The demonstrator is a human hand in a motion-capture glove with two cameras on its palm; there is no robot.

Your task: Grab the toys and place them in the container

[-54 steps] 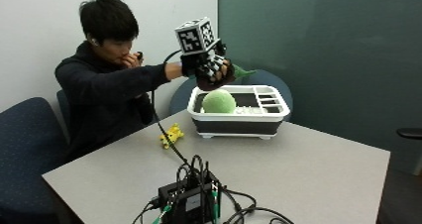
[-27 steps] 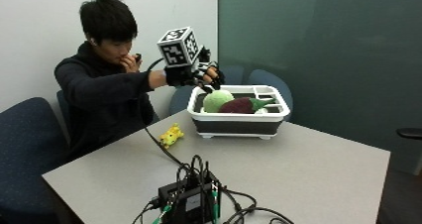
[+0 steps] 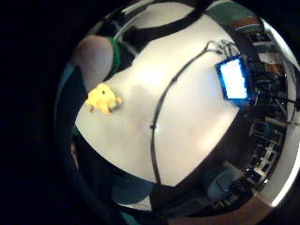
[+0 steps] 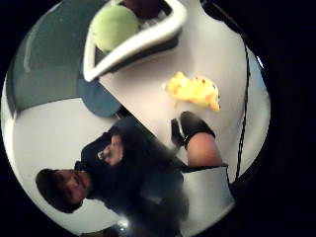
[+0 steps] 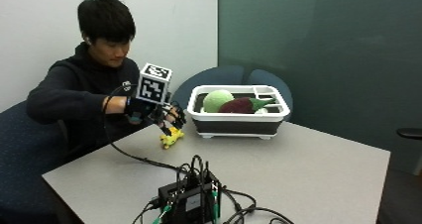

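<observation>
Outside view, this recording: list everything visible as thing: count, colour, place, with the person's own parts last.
container: one, white over dark base, far side of table
green ball toy: one, light green, inside container
eggplant toy: one, dark purple with green stem, inside container
yellow toy: one, yellow, on table beside container
electronics box: one, black, cabled, near table edge
table: one, grey
chairs: blue, around table
gloved right hand: one, black, fingers spread just above yellow toy, holding nothing

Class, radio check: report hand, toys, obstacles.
Right hand open, above yellow toy on table. Green toy, purple toy in container. Cable nearby.
</observation>
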